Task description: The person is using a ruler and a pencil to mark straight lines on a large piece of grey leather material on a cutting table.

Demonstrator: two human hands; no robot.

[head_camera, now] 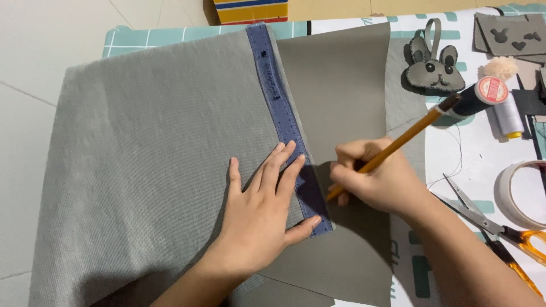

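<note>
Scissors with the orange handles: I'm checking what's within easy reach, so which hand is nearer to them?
Right. The right hand, holding a pencil, is just left of the scissors. The left hand is farther left, pressing the blue ruler onto grey fabric.

Can't see the pencil (392,149) tip from here, my right hand (378,182) covers it at about 3 o'clock of the ruler (287,128). Ruler markings are too small to read. The tape roll (520,193) and scissors (495,227) run off the right edge, and the striped box (250,10) is chopped at 12 o'clock.
</note>
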